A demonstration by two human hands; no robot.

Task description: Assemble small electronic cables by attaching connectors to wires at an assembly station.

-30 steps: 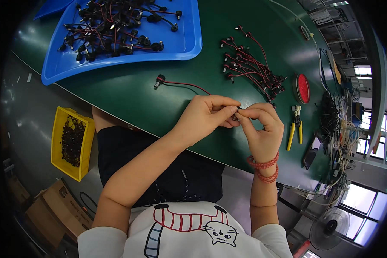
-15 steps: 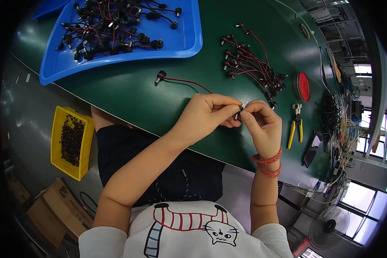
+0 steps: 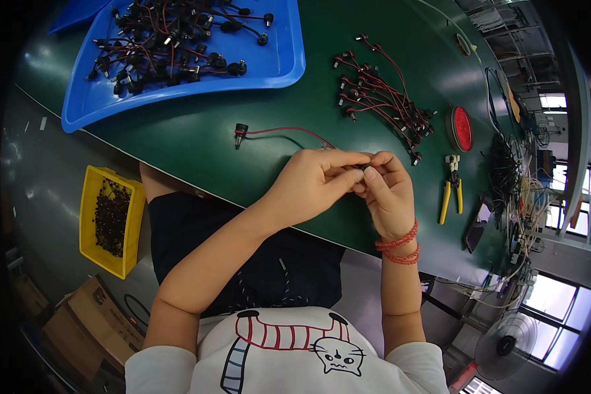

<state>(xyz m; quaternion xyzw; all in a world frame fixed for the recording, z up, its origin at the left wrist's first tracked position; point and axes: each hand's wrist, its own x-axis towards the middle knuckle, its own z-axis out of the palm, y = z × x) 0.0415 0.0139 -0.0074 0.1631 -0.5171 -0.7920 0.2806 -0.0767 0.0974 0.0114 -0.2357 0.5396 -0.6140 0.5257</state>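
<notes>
Above the green table, my left hand [image 3: 314, 182] and my right hand [image 3: 389, 194] meet at the fingertips. Both pinch a small black connector [image 3: 362, 167] at one end of a cable; the fingers cover most of it. From there the thin red cable [image 3: 285, 129] runs left along the table. Its other end has a black right-angle plug [image 3: 241, 129] with a silver barrel, lying on the tabletop. Beyond my right hand lies a bunch of similar red-and-black cables [image 3: 394, 108], their plugs toward the far left.
A blue tray [image 3: 279, 80] heaped with plug cables stands at the far left. To the right are yellow-handled pliers [image 3: 447, 200], a round tin with red contents [image 3: 462, 129] and a dark phone-like slab [image 3: 479, 226]. A yellow bin [image 3: 134, 226] with small dark parts sits below the table's left edge.
My right hand has shifted slightly left and turned, closing in on the left fingers, so less of the connector shows. The cable's free plug has swung to point straight toward me.
</notes>
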